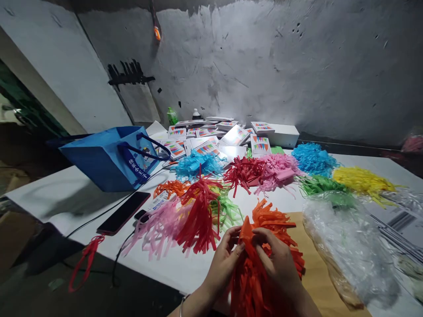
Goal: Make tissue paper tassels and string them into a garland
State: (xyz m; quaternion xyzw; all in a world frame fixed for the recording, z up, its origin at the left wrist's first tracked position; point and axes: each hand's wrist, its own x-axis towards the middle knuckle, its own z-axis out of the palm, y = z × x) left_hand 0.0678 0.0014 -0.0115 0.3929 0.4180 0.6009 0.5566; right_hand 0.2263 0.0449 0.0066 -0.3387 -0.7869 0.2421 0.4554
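Orange fringed tissue paper (246,231) is pinched between both hands near the table's front edge, its strips hanging down below them. My left hand (228,253) closes on its left side with thumb and fingers. On the right side, my right hand (272,253) has its fingers bent around the same paper. Another orange fringed bunch (276,220) lies just behind and to the right of my right hand. To the left of my hands lie a red tassel (200,211), a pink one (158,229) and light green strips (229,209).
A blue bag (95,160), a phone (124,213) and a black cable are at left. Small printed boxes (234,135) are piled at the back. Blue (313,159), yellow (363,181) and dark red (246,171) bunches stand beyond a clear plastic bag (350,246) and brown paper (317,273).
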